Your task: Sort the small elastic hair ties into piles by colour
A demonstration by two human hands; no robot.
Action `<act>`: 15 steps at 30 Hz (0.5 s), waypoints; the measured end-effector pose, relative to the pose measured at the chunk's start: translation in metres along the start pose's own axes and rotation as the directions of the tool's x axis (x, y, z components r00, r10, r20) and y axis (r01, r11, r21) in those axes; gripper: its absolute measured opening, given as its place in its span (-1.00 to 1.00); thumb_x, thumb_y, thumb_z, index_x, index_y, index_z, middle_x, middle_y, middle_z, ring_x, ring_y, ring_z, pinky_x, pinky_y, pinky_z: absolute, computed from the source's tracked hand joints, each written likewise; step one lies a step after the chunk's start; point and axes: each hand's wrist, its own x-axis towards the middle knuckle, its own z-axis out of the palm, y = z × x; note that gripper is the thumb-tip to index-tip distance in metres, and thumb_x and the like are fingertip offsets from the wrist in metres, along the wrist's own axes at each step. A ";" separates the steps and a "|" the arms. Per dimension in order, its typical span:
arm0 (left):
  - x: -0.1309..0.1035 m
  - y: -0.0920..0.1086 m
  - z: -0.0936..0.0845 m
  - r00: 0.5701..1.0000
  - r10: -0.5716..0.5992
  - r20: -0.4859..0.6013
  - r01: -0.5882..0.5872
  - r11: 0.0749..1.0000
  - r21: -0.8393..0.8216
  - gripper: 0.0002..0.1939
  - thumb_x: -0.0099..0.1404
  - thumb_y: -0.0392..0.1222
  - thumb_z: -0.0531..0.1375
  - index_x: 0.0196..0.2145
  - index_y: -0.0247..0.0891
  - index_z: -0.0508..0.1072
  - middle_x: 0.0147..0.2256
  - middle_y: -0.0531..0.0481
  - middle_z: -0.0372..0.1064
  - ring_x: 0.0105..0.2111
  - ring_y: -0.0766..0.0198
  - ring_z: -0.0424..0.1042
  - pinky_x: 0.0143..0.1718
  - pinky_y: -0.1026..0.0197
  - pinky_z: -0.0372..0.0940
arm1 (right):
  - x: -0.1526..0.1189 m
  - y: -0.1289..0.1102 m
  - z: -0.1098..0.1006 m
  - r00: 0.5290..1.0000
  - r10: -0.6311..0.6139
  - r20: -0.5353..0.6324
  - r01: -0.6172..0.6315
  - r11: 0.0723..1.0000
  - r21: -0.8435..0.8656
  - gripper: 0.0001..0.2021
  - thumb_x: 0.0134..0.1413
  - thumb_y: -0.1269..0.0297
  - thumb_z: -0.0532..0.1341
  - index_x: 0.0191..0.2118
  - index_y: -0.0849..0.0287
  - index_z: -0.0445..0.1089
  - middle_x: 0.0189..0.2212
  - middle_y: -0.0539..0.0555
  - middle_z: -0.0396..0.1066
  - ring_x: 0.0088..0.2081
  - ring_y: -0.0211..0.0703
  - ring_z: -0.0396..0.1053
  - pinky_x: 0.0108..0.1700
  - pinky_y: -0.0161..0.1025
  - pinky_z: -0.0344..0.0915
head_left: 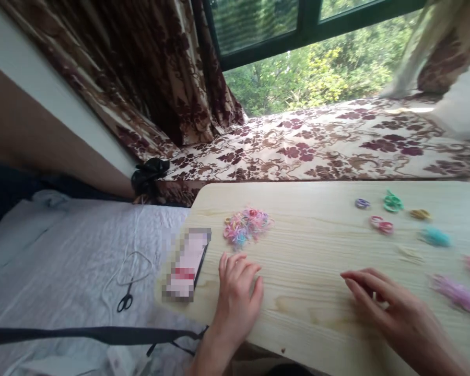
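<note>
On the pale wood-grain desk, the left hand, grip apart, sits just short of the tangled pastel pile of thin bands at left; whether the right hand's grip meets, I cannot tell; picking-out seems in hand, needing a fine pinch.

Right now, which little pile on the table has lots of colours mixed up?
The tangled pile just beyond the left hand. It mixes pink, yellow and blue, while the separate bunches by the right hand are each mostly one colour.
</note>
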 end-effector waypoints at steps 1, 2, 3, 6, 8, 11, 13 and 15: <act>-0.001 -0.002 -0.002 1.000 -0.020 -0.005 0.020 1.000 0.009 -0.77 0.31 -0.39 0.11 -0.14 -0.17 0.46 -0.21 -0.03 0.51 0.03 0.05 0.38 0.24 -0.29 0.07 | 0.003 -0.005 0.013 0.998 -0.038 0.044 0.037 0.999 0.028 -0.75 0.23 0.07 0.13 -0.26 0.03 0.51 -0.34 0.05 0.51 -0.41 -0.19 0.49 -0.45 -0.34 0.41; -0.003 -0.005 -0.004 0.999 -0.038 -0.014 0.039 0.999 0.019 -0.76 0.31 -0.40 0.11 -0.13 -0.18 0.45 -0.21 -0.03 0.51 0.03 0.05 0.38 0.24 -0.30 0.06 | 0.005 -0.010 0.024 0.994 -0.077 0.074 0.074 0.996 0.047 -0.76 0.25 0.09 0.13 -0.25 0.04 0.50 -0.32 0.06 0.51 -0.39 -0.20 0.50 -0.41 -0.34 0.42; -0.005 -0.009 -0.007 0.998 -0.058 -0.021 0.059 0.998 0.029 -0.76 0.32 -0.39 0.11 -0.12 -0.17 0.45 -0.20 -0.04 0.50 0.04 0.04 0.38 0.25 -0.30 0.05 | 0.006 -0.014 0.033 0.989 -0.111 0.097 0.106 0.993 0.055 -0.77 0.26 0.11 0.13 -0.24 0.04 0.50 -0.29 0.06 0.51 -0.36 -0.20 0.51 -0.37 -0.34 0.44; -0.009 -0.022 -0.013 0.992 -0.115 -0.057 0.118 0.991 0.067 -0.78 0.33 -0.40 0.11 -0.16 -0.17 0.46 -0.21 -0.04 0.49 0.03 0.04 0.37 0.24 -0.30 0.06 | 0.006 -0.019 0.048 0.984 -0.157 0.090 0.156 0.988 0.014 -0.79 0.27 0.13 0.13 -0.16 0.04 0.49 -0.24 0.05 0.51 -0.28 -0.17 0.52 -0.28 -0.32 0.45; -0.008 -0.032 -0.016 0.986 -0.142 -0.085 0.150 0.984 0.097 -0.79 0.32 -0.41 0.12 -0.20 -0.17 0.48 -0.23 -0.03 0.48 0.00 0.05 0.38 0.22 -0.29 0.08 | 0.006 -0.018 0.050 0.984 -0.172 0.054 0.174 0.984 -0.030 -0.79 0.25 0.13 0.15 -0.12 0.03 0.48 -0.22 0.05 0.51 -0.27 -0.15 0.53 -0.26 -0.30 0.46; 0.000 -0.043 -0.017 0.978 -0.175 -0.115 0.189 0.974 0.127 -0.81 0.31 -0.42 0.15 -0.23 -0.19 0.49 -0.25 -0.03 0.48 -0.03 0.07 0.38 0.20 -0.28 0.11 | 0.006 -0.017 0.050 0.975 -0.221 0.014 0.221 0.974 -0.050 -0.80 0.24 0.15 0.16 -0.12 0.02 0.48 -0.23 0.02 0.51 -0.28 -0.18 0.53 -0.29 -0.33 0.46; 0.008 -0.047 -0.016 0.975 -0.188 -0.122 0.205 0.968 0.145 -0.82 0.31 -0.42 0.16 -0.24 -0.19 0.49 -0.24 -0.03 0.47 -0.03 0.07 0.38 0.20 -0.28 0.11 | 0.009 -0.018 0.049 0.966 -0.257 -0.014 0.256 0.965 -0.055 -0.82 0.25 0.16 0.15 -0.15 0.03 0.47 -0.27 -0.01 0.52 -0.33 -0.22 0.53 -0.33 -0.37 0.45; 0.017 -0.047 -0.013 0.973 -0.192 -0.127 0.212 0.963 0.167 -0.81 0.32 -0.42 0.16 -0.23 -0.18 0.50 -0.23 -0.03 0.47 -0.02 0.07 0.38 0.21 -0.30 0.08 | 0.011 -0.019 0.049 0.956 -0.290 -0.038 0.287 0.956 -0.065 -0.81 0.27 0.17 0.13 -0.17 0.04 0.47 -0.30 -0.02 0.52 -0.36 -0.25 0.53 -0.35 -0.39 0.43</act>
